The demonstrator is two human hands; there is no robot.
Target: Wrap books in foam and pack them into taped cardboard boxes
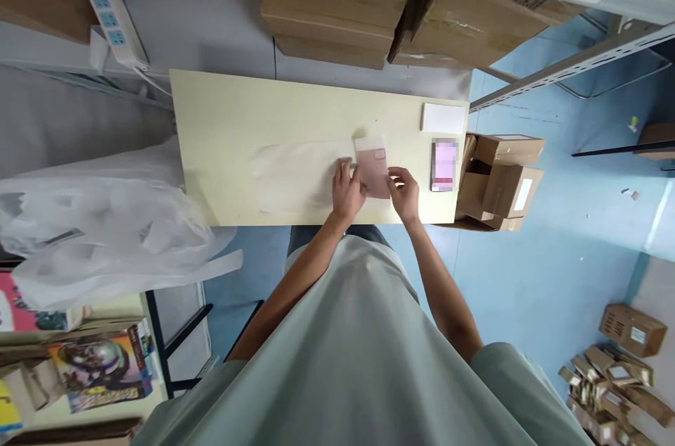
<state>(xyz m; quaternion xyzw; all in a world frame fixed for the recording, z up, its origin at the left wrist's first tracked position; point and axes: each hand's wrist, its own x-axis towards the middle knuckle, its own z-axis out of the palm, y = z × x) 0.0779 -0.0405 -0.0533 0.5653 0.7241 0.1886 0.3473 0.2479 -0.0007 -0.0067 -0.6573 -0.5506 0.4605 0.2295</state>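
Seen from above, a person in a pale grey-green shirt stands at the long near edge of a cream table. Both forearms reach over that edge. The left hand has bent fingers, slightly apart, against the left side of a flat pink case. The right hand has thumb and fingertips drawn together, touching the case's right side; I cannot tell whether either hand pinches it. The case lies right of the table's middle, slightly tilted, a small tab near its top. A thin whitish sheet spreads left of the hands, with a wide span of tabletop between it and the left edge. Past that edge bulges cloudy plastic wrap.

Right of the case, across a narrower gap, a blurred pink-purple item lies near the right edge, with a white box just beyond it. Brown cartons stand close against the right end; open blue floor stretches past them. Beyond the far edge, large boxes line up, and a power strip sits at far left.
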